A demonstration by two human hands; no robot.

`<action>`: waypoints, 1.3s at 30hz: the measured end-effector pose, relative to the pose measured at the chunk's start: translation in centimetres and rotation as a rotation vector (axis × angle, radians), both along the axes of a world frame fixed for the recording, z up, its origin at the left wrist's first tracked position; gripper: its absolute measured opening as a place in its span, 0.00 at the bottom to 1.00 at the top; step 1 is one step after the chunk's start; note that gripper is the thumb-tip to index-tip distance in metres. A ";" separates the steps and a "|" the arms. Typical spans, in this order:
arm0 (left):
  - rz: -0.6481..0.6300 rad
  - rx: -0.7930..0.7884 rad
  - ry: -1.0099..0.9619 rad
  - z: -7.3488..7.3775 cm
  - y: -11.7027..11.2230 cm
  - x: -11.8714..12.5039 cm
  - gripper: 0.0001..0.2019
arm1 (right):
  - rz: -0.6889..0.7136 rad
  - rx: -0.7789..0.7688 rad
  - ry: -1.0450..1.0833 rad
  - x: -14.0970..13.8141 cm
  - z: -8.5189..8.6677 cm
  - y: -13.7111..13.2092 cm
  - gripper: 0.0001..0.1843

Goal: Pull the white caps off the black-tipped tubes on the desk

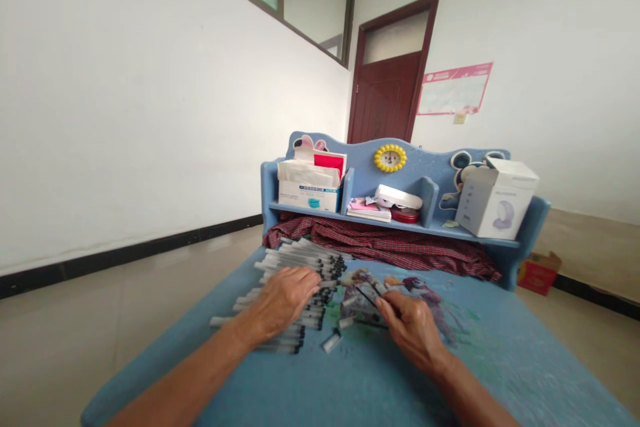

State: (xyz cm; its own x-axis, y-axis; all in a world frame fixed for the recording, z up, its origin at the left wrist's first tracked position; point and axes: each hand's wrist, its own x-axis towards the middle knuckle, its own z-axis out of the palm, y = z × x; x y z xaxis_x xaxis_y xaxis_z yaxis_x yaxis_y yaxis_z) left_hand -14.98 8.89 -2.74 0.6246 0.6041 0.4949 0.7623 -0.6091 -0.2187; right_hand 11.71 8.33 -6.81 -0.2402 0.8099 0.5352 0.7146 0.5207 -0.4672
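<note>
Head view: one blue desk with a rounded corner (320,393) fills the lower frame, one coloured printed picture (417,284) on its top.
Pen barrels: one spread pile of slim translucent whitish tubes with black ends (280,257), left of centre on the desk; dozens, overlapping and too blurred to count exactly.
Left hand (287,295): one, bare, lower centre-left, laid over the pile with fingers bent; whether it has hold of any tube I cannot tell.
Right hand (414,325): one, bare, lower centre-right, thumb and forefinger pinched together on at least one thin black stick (367,295); a second dark stick shows by the fingertips, its hold unclear.
Loose caps: at least three short translucent pieces (332,343), lying on the desk between the hands.
Cloth: one red-and-dark checked fabric (350,240), bunched along the desk's back edge.
Shelf: one blue raised shelf with two dividers (429,202), three compartments, centre to right.
Left compartment: one white-and-blue printed carton (305,195).
Middle compartment: one white oblong case (399,197), one round red tin (405,215), some papers (369,211).
Right compartment: one tall white cardboard box (495,200).
Clock: one, yellow, flower-edged (390,158), on the backboard.
Floor: one red carton (539,273), right.
</note>
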 end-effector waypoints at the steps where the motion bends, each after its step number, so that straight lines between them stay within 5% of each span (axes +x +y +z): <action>1: -0.010 -0.004 0.028 0.2 -0.2 0.7 0.11 | 0.032 -0.036 0.031 -0.3 0.3 -0.2 0.20; 10: -0.182 -0.035 0.120 1.3 -0.3 5.3 0.09 | 0.216 -0.370 0.396 -1.1 0.5 0.4 0.27; 23: -0.202 -0.004 0.067 1.3 1.7 6.3 0.07 | 0.426 -0.736 0.570 0.8 3.0 2.8 0.25; 29: -0.205 -0.033 0.015 0.2 1.2 5.1 0.10 | 0.514 -0.754 0.473 0.1 3.1 3.3 0.22; 39: -0.171 -0.080 0.041 -0.7 1.2 4.9 0.08 | 0.468 -0.664 0.211 0.7 2.1 3.5 0.20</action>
State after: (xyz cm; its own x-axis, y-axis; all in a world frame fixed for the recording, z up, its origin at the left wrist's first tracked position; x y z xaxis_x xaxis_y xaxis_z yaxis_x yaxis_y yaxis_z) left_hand -10.10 10.06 -3.41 0.7403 0.5238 0.4215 0.6377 -0.7455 -0.1936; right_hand 12.44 11.81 -4.71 -0.5782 0.8142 0.0534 0.3563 0.3108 -0.8811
